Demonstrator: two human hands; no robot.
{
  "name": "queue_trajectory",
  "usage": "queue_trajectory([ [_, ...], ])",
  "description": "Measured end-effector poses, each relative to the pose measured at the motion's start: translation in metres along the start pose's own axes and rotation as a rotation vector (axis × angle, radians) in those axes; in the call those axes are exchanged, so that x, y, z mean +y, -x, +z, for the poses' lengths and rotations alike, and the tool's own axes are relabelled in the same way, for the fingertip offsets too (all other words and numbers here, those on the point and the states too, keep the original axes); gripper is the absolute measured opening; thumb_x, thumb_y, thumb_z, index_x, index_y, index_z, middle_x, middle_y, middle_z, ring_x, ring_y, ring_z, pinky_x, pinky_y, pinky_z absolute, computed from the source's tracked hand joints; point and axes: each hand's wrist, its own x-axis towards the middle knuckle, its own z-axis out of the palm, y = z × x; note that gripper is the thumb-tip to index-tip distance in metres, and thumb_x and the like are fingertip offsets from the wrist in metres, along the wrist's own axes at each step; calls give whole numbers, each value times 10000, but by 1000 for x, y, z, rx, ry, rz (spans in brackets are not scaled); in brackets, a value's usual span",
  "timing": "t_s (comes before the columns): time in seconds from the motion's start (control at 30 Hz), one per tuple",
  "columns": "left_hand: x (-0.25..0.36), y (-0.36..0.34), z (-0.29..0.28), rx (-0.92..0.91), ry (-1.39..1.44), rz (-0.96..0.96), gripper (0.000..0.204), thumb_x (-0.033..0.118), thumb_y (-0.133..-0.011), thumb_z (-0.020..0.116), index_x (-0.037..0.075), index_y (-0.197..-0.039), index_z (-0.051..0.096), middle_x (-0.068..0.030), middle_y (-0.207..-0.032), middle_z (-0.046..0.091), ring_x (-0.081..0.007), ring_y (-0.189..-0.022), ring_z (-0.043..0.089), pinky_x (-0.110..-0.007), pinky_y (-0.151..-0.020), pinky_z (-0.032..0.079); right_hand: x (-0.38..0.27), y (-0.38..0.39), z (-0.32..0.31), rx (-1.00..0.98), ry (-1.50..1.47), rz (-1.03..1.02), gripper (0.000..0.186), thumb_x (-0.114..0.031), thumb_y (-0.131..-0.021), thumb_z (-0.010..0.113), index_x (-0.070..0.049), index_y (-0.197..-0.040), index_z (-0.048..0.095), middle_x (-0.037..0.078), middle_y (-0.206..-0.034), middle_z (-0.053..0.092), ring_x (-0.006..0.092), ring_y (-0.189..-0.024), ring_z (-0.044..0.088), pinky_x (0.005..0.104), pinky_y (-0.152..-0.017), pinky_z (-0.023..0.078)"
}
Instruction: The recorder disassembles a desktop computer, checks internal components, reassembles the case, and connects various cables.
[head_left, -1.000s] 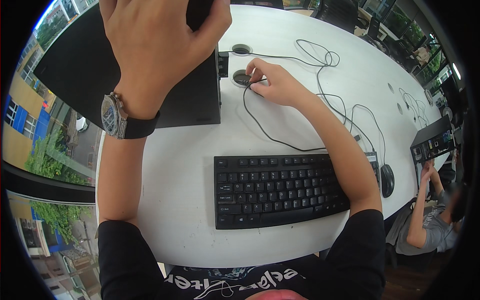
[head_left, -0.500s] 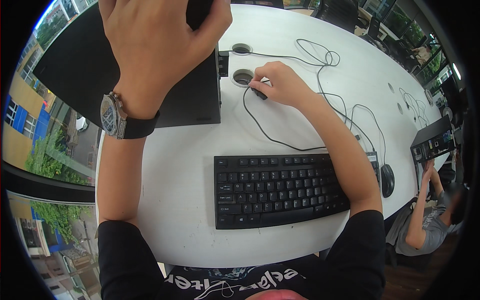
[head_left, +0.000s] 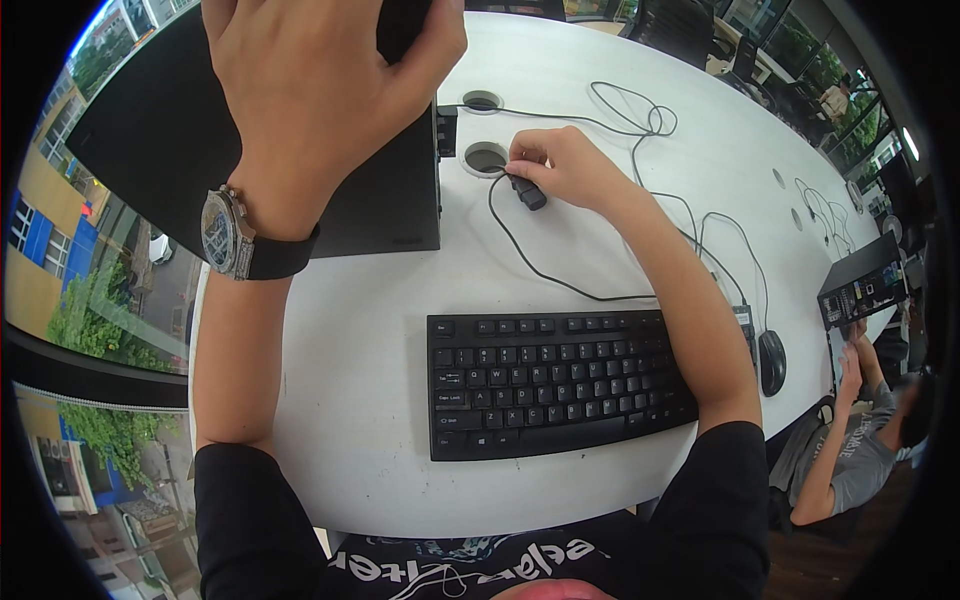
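My left hand (head_left: 310,90), a watch on its wrist, reaches over the black computer case (head_left: 375,215) at the far left and grips its upper part. The top edge of the picture cuts off its fingertips. To the right of the case, my right hand (head_left: 565,165) is closed, thumb and fingers pinching a black power cord plug (head_left: 530,194) just above the white table (head_left: 350,400). Beside the plug is a round cable hole (head_left: 486,158). A thin black cable (head_left: 520,255) curves from near the hole toward the keyboard (head_left: 560,385), which lies under my right forearm.
A black mouse (head_left: 771,362) lies right of the keyboard. Looped cables (head_left: 655,120) spread over the far table, near another cable hole (head_left: 482,101). At the right, another person (head_left: 850,450) reaches toward a second computer case (head_left: 862,282). A window (head_left: 110,280) borders the left side.
My right hand has shifted slightly right, and the plug now shows more plainly, turned down and away from the hole. My left hand stays on the case.
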Motion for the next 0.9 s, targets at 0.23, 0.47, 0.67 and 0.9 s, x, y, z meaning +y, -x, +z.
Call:
queue_trajectory([
  [0.23, 2, -1, -1, 38, 47, -15, 404, 142, -744, 692, 75, -1139, 638, -101, -1046, 627, -298, -1002, 585, -428, -930, 389, 12, 4, -9, -60, -37, -148, 73, -82, -923, 682, -29, -965, 654, 81, -890, 687, 215, -846, 642, 344, -772, 512],
  [0.47, -2, -1, -1, -2, 29, -7, 400, 142, -741, 691, 75, -1132, 639, -97, -1045, 626, -292, -1003, 584, -424, -926, 387, 22, 4, -7, 26, 70, -333, 73, -1, -869, 659, -39, -931, 654, 79, -908, 701, 281, -884, 640, 379, -819, 517],
  [0.67, -1, -2, -1, -18, 53, -24, 401, 144, -741, 693, 75, -1132, 640, -100, -1046, 628, -291, -1003, 585, -422, -925, 390, 22, 4, -6, 98, 86, -418, 161, 41, -831, 659, -70, -933, 718, 49, -880, 720, 271, -928, 657, 385, -851, 515],
  [0.9, -3, 8, -15, -195, -113, -70, 436, 298, -852, 765, 137, -1251, 689, -59, -1182, 706, -262, -1089, 649, -403, -978, 433, 35, -4, 0, 153, 109, -660, 276, 26, -682, 711, -109, -918, 760, 50, -863, 721, 259, -910, 666, 401, -883, 508],
])
